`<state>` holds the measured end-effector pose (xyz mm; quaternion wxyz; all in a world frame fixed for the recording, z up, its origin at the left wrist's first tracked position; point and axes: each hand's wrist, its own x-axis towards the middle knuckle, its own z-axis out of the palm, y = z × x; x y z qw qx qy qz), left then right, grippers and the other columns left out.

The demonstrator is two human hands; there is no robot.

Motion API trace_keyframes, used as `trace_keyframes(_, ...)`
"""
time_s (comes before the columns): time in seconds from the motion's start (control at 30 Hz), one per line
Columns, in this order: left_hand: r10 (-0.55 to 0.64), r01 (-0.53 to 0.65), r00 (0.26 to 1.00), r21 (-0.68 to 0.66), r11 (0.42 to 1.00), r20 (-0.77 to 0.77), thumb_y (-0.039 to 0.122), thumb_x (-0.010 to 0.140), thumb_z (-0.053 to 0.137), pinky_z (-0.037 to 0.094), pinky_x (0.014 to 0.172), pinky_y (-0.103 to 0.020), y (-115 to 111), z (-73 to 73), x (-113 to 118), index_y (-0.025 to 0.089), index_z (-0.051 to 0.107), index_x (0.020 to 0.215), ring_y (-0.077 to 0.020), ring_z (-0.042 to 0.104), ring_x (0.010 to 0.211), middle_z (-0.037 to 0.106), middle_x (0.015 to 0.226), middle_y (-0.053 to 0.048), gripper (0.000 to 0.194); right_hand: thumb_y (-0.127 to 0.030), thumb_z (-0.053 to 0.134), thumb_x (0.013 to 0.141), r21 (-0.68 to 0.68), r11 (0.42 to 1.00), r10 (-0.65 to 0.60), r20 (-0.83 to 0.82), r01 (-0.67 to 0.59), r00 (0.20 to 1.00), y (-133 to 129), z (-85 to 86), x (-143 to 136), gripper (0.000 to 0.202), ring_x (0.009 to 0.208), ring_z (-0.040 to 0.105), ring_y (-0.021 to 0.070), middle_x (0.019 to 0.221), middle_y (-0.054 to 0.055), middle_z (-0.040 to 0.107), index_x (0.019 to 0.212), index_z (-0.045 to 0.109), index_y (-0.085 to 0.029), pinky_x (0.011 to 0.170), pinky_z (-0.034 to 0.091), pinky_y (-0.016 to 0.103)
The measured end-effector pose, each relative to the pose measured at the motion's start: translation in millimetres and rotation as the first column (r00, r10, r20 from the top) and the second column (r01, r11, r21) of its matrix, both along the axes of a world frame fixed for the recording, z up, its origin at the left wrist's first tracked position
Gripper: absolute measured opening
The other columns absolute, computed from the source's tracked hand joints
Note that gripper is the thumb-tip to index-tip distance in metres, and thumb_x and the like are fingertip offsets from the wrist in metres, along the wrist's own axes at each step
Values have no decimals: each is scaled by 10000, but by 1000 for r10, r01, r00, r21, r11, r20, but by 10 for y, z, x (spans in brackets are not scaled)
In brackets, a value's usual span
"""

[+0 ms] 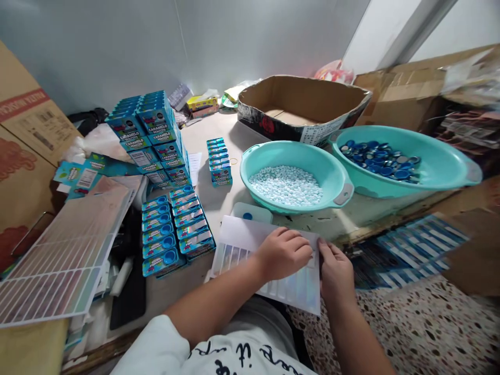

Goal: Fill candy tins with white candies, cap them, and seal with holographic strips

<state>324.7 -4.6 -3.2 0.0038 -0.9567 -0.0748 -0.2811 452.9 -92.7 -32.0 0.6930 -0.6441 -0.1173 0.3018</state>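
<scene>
A sheet of clear, shiny sticker strips (234,255) on white backing lies at the table's front edge, partly over my lap. My right hand (336,268) pinches its right edge between thumb and fingers. Across the sheet reaches my left hand (284,252), its fingers curled together near that same edge; whatever they grip is hidden. Left of the sheet stand rows of small blue candy boxes (191,221), several with round blue tops showing. Behind the sheet is a turquoise basin (250,182) with many pale candies (289,185). A whitish lid (260,212) lies partly under the sheet.
A second turquoise basin (449,156) holds blue round tins. Stacked candy boxes (156,140), a smaller row of boxes (219,161) and an open cardboard box (273,114) stand farther back. More sticker sheets (70,250) lie at left; printed blue cartons (414,250) sit low at right.
</scene>
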Motion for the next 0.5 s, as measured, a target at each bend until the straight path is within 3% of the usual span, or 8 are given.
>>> trace_keyframes(0.1, 4, -4, 1000, 3, 1000, -14, 232, 1013, 551, 454, 1069, -376, -50, 94, -80, 213, 707, 875, -181, 693, 1125, 780, 1073, -34, 209, -714, 883, 503, 1, 1000, 8, 60, -9, 998, -3, -17, 15, 636, 584, 584, 156, 618, 2, 655, 772, 720, -161, 516, 496, 262)
trace_keyframes(0.17, 32, -33, 999, -44, 999, -11, 202, 978, 589, 463, 1072, -405, -103, 191, -190, 212, 691, 822, -187, 717, 1056, 786, 995, -26, 186, -701, 871, 541, -2, 1000, 9, 100, -9, 995, -1, -22, 18, 611, 588, 591, 160, 617, 7, 658, 777, 725, -157, 522, 499, 263)
trace_keyframes(0.23, 63, -53, 996, -163, 985, 56, 225, 940, 639, 506, 999, -386, -160, 334, -367, 209, 669, 765, -179, 735, 911, 780, 878, -14, 178, -686, 873, 539, -6, 1000, -11, 88, 12, 996, 5, -18, 11, 604, 604, 610, 173, 617, 11, 663, 794, 731, -158, 533, 511, 269)
trace_keyframes(0.3, 111, -39, 976, -354, 934, 186, 283, 901, 693, 544, 834, -321, -191, 525, -616, 210, 653, 717, -155, 708, 740, 755, 764, -2, 203, -669, 882, 515, -3, 999, -40, 32, 40, 999, 17, -11, 0, 606, 620, 632, 189, 620, 11, 670, 815, 731, -165, 544, 525, 280)
trace_keyframes(0.4, 308, -70, 916, -650, 756, 259, 302, 866, 721, 530, 683, -261, -95, 847, -1064, 210, 682, 714, -145, 680, 673, 732, 708, -9, 182, -626, 891, 496, -21, 999, -50, -44, 49, 998, 45, -12, -11, 589, 625, 644, 196, 636, 9, 682, 837, 727, -175, 555, 539, 292)
trace_keyframes(0.5, 593, -174, 784, -850, 497, 186, 375, 796, 768, 518, 632, -248, 210, 1115, -1491, 201, 691, 674, -144, 652, 633, 710, 665, -8, 227, -583, 857, 561, -56, 997, -52, -18, 51, 998, 69, -25, -31, 521, 667, 661, 206, 686, 26, 708, 863, 735, -176, 602, 564, 312)
